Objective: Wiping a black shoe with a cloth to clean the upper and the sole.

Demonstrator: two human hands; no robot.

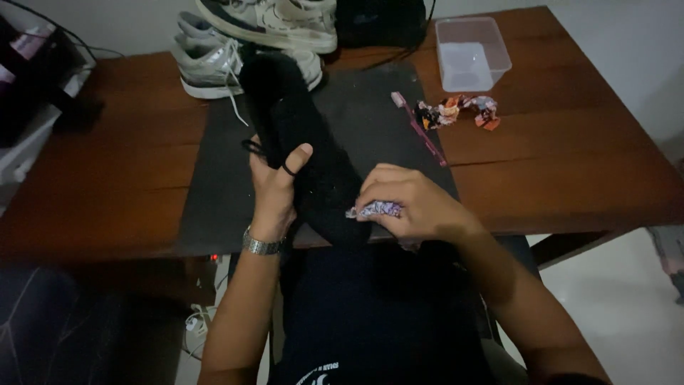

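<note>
— Black shoe is up off the dark mat, centre of the frame, toe pointing to the upper left, heel down near the person's lap. Left hand is wrapped round its side, thumb hooked over the edge with a lace loop under it.

— And the right hand?

— Closed in a pinch on a small patterned cloth, pressing it against the shoe's heel end. That's the weak spot, I'd say: only a corner of cloth shows past the fingers, so a hard rub could pull it free or let bare fingertips drag on the shoe.

— Anything else to worry about?

— The shoe hangs on one hand's grip (the far end looks unsupported). Push too firmly at the heel and it may twist round the thumb and knock the grey sneakers at the upper left. The pink toothbrush lies right of centre, pointing at the near table edge; a sweeping elbow could send it off, or tip the clear plastic tub at the upper right.
</note>
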